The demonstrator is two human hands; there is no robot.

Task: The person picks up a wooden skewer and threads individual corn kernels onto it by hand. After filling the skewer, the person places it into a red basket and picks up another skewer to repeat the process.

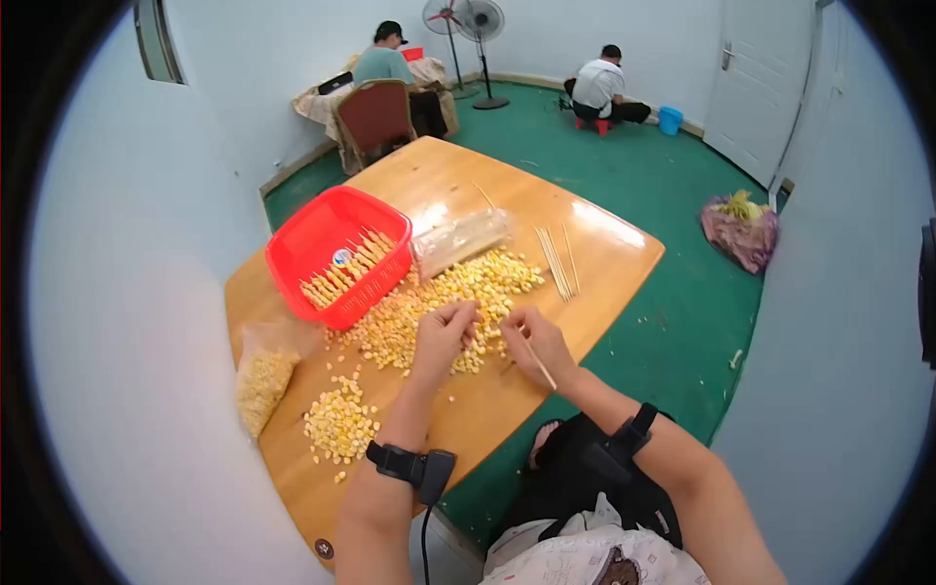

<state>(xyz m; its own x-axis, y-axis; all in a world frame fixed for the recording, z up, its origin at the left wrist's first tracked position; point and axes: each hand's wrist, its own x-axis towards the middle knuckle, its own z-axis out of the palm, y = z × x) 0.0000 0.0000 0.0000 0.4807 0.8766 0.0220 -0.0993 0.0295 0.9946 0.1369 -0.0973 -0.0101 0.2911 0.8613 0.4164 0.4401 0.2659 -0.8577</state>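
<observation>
My right hand (pixel 542 351) is closed around a thin wooden skewer (pixel 539 365), whose lower end slants down toward my wrist. Just left of it, my left hand (pixel 445 339) has its fingers pinched together above the corn; whatever is between the fingertips is too small to make out. Beneath and beyond both hands spreads a big heap of yellow corn kernels (pixel 390 328). A smaller pile of kernels (pixel 340 421) lies left of my left forearm. Rows of skewered corn (pixel 348 269) rest inside a red plastic basket (pixel 283 255) at the table's far left.
Several loose skewers (pixel 556 265) lie right of the corn, near a clear plastic pack (pixel 462 242). A bag of kernels (pixel 263 388) stands at the wooden table's (pixel 604 255) left edge. Two people sit farther back, near standing fans (pixel 480 21). A purple bag (pixel 741 234) is on the green floor.
</observation>
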